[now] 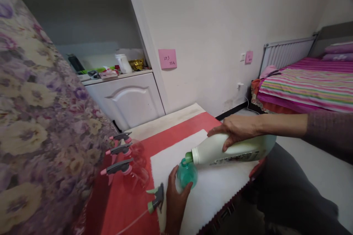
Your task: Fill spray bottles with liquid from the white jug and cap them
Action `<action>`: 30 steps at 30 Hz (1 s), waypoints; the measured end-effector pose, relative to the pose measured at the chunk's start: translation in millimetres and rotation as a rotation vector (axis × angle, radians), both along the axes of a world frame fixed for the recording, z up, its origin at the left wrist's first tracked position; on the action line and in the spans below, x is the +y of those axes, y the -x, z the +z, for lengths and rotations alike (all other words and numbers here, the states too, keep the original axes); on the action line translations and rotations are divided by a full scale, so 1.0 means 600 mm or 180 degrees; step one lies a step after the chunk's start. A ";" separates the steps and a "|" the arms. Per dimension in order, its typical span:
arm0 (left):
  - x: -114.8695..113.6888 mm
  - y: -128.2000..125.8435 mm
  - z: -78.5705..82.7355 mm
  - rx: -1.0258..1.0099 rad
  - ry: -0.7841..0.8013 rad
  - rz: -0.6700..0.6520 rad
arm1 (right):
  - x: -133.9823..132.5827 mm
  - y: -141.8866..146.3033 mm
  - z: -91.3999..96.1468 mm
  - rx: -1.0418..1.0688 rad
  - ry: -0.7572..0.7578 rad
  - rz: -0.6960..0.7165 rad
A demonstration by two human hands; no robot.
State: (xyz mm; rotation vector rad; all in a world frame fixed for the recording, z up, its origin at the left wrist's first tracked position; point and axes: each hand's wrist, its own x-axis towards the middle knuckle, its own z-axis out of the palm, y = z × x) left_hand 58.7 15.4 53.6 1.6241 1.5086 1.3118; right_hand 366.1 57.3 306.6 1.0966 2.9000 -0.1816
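My left hand is wrapped round a small clear green spray bottle that stands without its top on a white cloth. In my right hand is a large pale-green jug, gripped near its neck and tipped on its side. The jug's green spout meets the mouth of the small bottle; whether liquid is flowing I cannot make out. A grey and green trigger spray head with a thin tube lies left of my left hand.
Several clear bottles with grey and pink spray heads stand on the red tablecloth at the left. A floral curtain hangs beside them. Behind the table are a white cabinet and the wall; a bed is at the right.
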 end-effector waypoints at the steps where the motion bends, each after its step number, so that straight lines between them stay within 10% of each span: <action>1: 0.000 0.000 0.000 0.0002 -0.0005 0.0011 | -0.001 0.001 0.002 -0.0029 -0.0005 -0.0022; 30: 0.007 -0.002 -0.015 -0.0107 0.0034 -0.0102 | -0.008 0.013 0.020 -0.0256 -0.0056 -0.0081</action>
